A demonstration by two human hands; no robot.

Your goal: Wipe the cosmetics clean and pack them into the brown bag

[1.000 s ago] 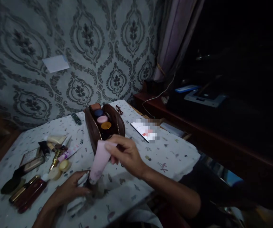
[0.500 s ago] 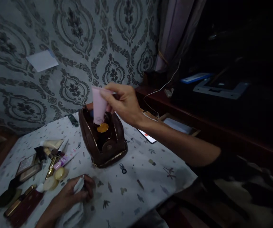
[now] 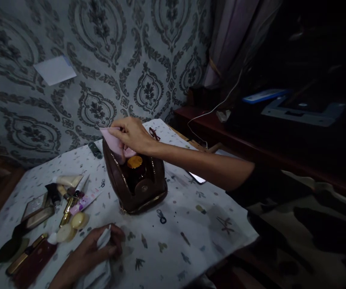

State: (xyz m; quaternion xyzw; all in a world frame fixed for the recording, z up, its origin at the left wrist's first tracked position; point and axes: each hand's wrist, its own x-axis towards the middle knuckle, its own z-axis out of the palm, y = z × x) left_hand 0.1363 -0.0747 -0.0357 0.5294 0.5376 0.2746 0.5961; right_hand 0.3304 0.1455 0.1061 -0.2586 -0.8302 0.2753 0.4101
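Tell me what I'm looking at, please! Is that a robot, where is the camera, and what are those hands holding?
No robot here, just a person's two bare hands. Every picture comes from one camera worn on the person's head, looking forward and down.

The right hand holds a pale pink, flat-ended tube at the opening of a dark brown, unzipped bag. Inside the bag you can see a round, golden-orange lid. The left hand holds a crumpled whitish cloth.

Underneath is a white tablecloth with little printed plants. To the left lie small things, such as a white-and-purple tube and a round, pale yellow piece.
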